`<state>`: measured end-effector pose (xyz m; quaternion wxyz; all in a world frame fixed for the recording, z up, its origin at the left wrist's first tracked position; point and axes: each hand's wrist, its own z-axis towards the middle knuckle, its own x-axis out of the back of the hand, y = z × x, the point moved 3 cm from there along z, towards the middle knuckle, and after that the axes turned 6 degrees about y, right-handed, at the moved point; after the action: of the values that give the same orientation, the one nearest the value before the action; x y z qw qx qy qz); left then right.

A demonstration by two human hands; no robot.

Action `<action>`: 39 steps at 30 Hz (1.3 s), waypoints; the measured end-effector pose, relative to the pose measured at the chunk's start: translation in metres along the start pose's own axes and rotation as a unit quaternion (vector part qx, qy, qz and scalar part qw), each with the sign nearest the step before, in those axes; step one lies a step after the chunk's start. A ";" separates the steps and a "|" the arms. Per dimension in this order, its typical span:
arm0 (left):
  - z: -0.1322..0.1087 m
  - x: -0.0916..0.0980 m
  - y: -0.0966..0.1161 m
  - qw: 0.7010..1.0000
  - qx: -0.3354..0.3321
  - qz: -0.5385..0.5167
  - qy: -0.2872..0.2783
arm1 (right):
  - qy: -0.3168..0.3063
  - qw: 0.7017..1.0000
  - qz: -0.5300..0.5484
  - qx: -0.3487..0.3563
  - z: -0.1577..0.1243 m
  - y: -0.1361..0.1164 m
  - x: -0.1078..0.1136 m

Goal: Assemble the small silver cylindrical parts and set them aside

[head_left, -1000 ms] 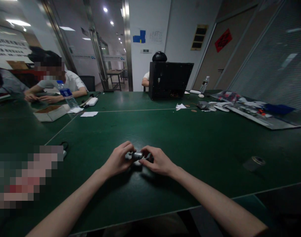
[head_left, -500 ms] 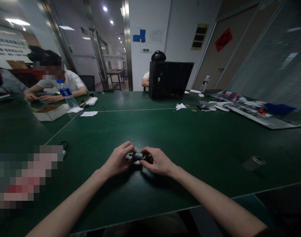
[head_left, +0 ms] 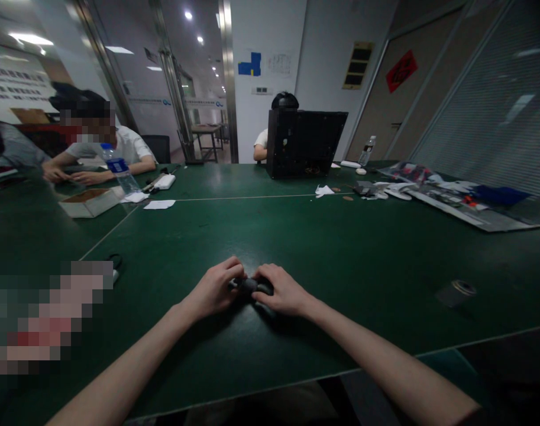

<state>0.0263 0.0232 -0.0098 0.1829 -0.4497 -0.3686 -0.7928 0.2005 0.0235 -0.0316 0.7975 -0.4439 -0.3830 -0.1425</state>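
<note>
My left hand (head_left: 214, 290) and my right hand (head_left: 282, 291) meet above the green table mat (head_left: 340, 248), near its front edge. Between their fingers sits a small dark cylindrical part (head_left: 251, 286), mostly hidden by my fingers. Both hands grip it from either side. A darker piece shows just below it, but I cannot tell what it is.
A short metal cylinder (head_left: 455, 293) lies on the mat to the right. A co-worker's hands (head_left: 70, 175) work at the far left, near a water bottle (head_left: 117, 168) and a cardboard box (head_left: 90, 203). A black case (head_left: 303, 145) and scattered packaging (head_left: 465, 207) stand farther back.
The part's shiny metal surface no longer shows between my hands, and it now looks dark. My hands have closed in around it.
</note>
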 end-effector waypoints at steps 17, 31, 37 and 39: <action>0.001 0.000 0.004 0.994 0.043 -0.068 -0.070 | 0.002 1.000 -0.023 -0.006 -0.001 0.007 -0.006; 0.001 0.000 0.006 0.997 0.015 -0.048 -0.060 | -0.017 0.999 -0.015 -0.023 0.001 0.005 -0.005; 0.001 0.000 0.007 0.997 0.019 -0.048 -0.062 | -0.022 0.999 -0.015 -0.025 0.000 0.005 -0.003; 0.001 0.000 0.008 0.996 0.021 -0.049 -0.066 | -0.024 0.999 -0.013 -0.023 0.001 0.004 -0.002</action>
<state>0.0317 0.0190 -0.0059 0.1285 -0.4783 -0.4182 -0.7614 0.2012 0.0260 -0.0352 0.7756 -0.4603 -0.4047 -0.1511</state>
